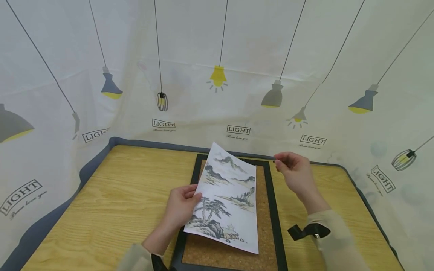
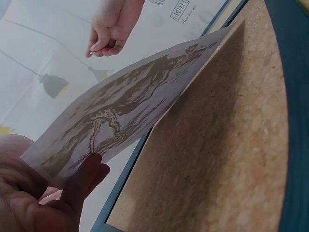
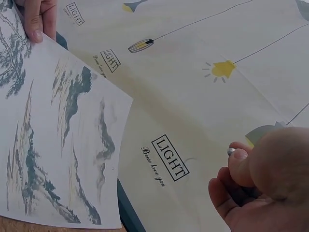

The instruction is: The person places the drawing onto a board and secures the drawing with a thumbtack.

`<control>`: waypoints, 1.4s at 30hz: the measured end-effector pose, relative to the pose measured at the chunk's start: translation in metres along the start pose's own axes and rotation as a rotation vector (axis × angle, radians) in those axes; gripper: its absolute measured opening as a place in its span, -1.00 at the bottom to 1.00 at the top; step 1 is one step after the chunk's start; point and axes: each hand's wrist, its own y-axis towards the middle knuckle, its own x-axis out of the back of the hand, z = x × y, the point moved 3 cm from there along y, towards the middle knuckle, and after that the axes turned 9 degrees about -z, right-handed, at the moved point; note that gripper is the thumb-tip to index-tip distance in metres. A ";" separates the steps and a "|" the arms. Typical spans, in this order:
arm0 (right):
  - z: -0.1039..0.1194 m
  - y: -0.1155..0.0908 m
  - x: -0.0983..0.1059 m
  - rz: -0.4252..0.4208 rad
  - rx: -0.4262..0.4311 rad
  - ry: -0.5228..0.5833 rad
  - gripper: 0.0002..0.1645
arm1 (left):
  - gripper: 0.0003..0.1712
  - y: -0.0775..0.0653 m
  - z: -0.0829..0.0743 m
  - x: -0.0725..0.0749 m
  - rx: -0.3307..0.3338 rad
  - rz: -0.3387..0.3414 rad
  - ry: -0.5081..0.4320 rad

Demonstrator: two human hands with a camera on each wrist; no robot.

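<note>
Paper with a mountain landscape sits mid-frame, tilted up off the framed corkboard under it. Left hand pinches its left edge between thumb and fingers. Right hand, right of centre, has its fingers closed on some tiny shiny bit, maybe a pin, too small to tell. Looks like the lining-up step to me, so the next move probably calls for getting the paper flat and steady. Wood-grain surface carries it all.
</note>
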 end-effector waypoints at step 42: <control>-0.019 0.007 -0.046 0.112 -0.212 0.009 -0.71 | -0.53 -0.010 0.014 -0.014 0.063 0.113 0.059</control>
